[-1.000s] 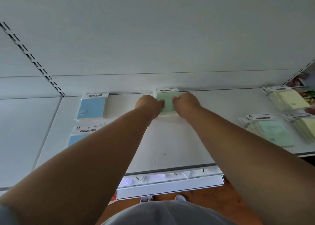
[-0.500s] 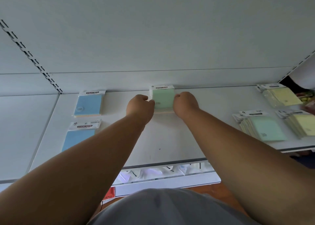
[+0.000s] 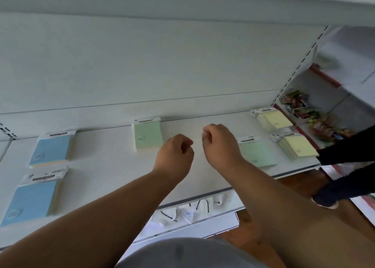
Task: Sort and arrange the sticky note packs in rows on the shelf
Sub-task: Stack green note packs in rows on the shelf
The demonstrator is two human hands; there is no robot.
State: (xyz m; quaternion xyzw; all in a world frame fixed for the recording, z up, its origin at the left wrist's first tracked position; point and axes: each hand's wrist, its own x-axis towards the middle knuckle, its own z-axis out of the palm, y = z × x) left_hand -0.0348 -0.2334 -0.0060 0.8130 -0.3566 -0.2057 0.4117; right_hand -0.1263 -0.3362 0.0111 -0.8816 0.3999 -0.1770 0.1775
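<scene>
A green sticky note pack lies flat at the back of the white shelf, with nothing touching it. My left hand hovers to its right with curled fingers and holds nothing. My right hand is further right, also curled and holding nothing, beside a second pile of green packs. Two blue packs sit at the left. Two piles of yellow packs sit at the right end.
The shelf's front edge runs below my wrists, and a lower shelf with white items shows beneath it. Another person's dark sleeve and shoe are at the right. A neighbouring shelf holds colourful packets.
Both hands have let go of the green pack at the back and shifted right, away from it. The view has swung to the right.
</scene>
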